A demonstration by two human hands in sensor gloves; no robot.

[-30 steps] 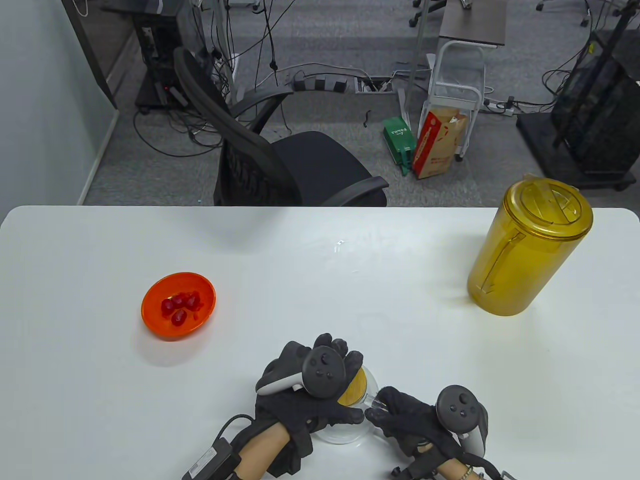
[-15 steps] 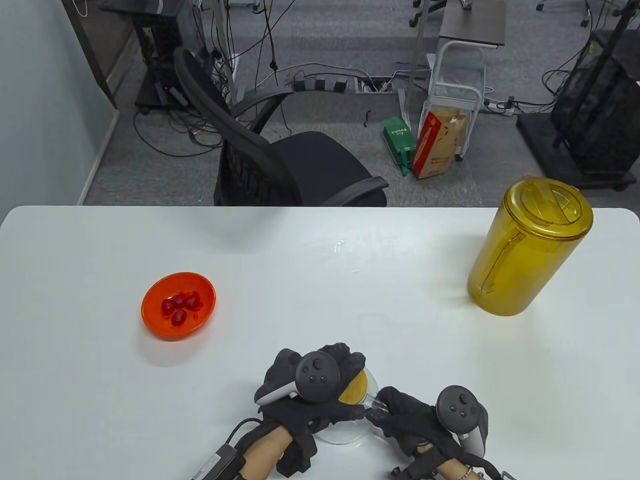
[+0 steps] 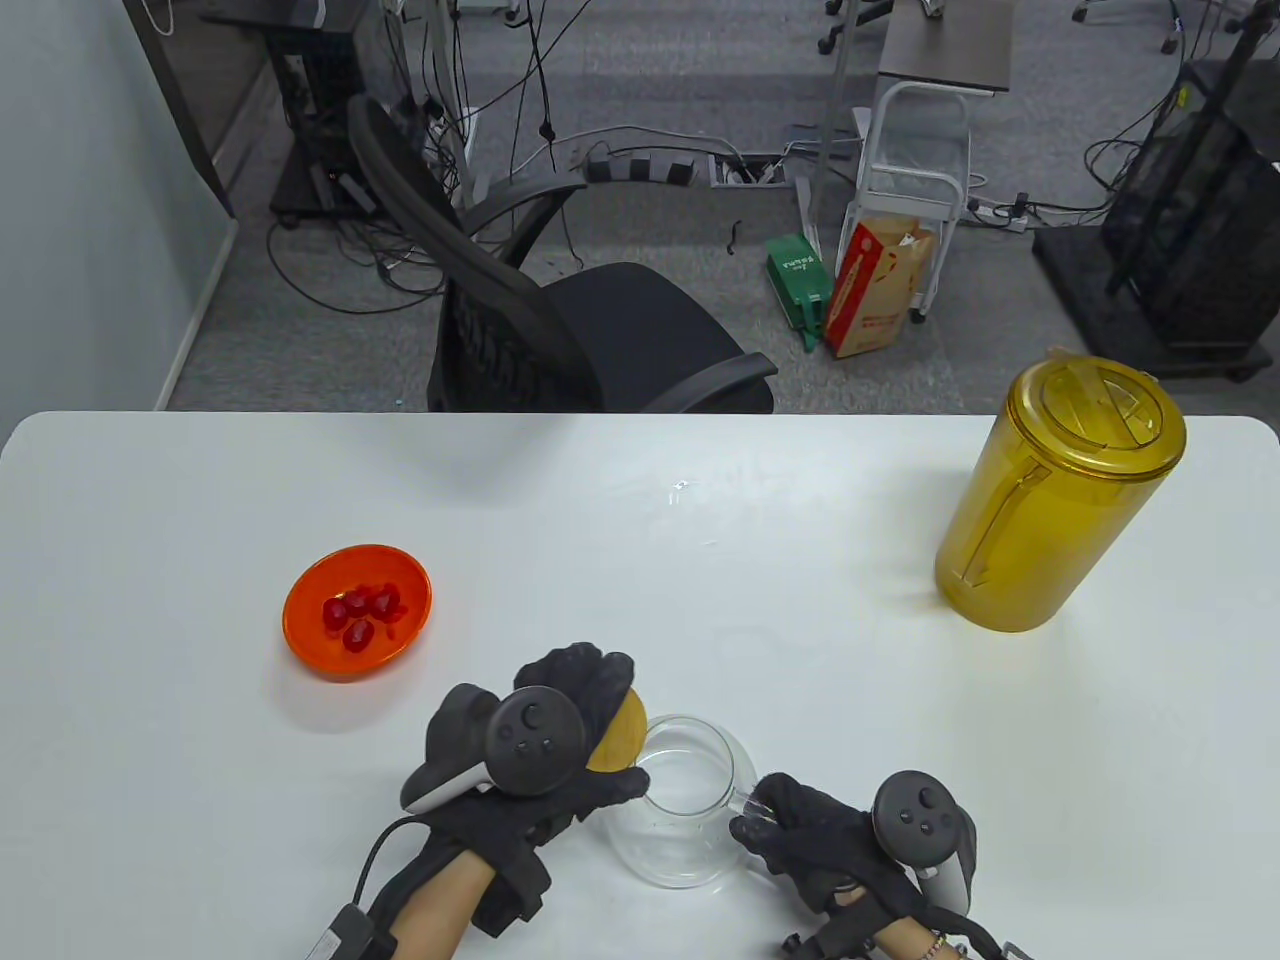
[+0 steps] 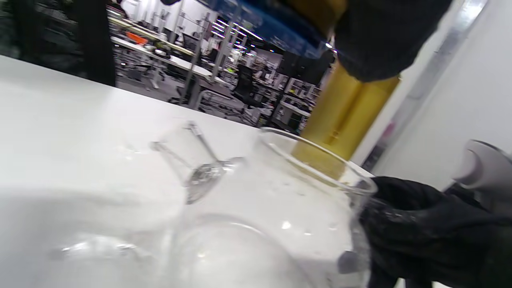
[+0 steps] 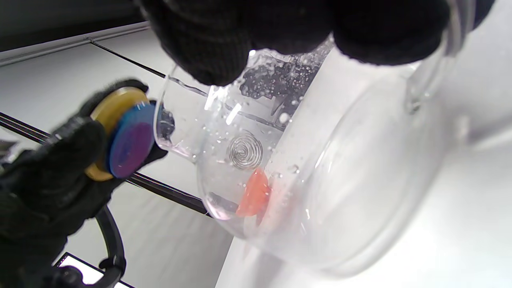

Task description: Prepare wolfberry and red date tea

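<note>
A clear glass teapot [image 3: 683,800] stands near the table's front edge with its mouth uncovered; it also shows in the left wrist view [image 4: 280,208] and the right wrist view [image 5: 304,168]. My left hand [image 3: 560,740] grips its round wooden lid [image 3: 620,742] and holds it just left of the pot; the lid shows in the right wrist view [image 5: 120,136]. My right hand [image 3: 810,840] grips the pot's glass handle [image 3: 748,798]. An orange bowl [image 3: 357,611] with several red fruits [image 3: 358,610] sits to the left.
A tall amber lidded pitcher [image 3: 1060,495] stands at the table's right, also in the left wrist view [image 4: 344,116]. A black office chair [image 3: 560,320] stands behind the table's far edge.
My left hand has lifted the wooden lid off the teapot and moved it left, uncovering the pot's mouth. My right hand has stayed on the handle.
</note>
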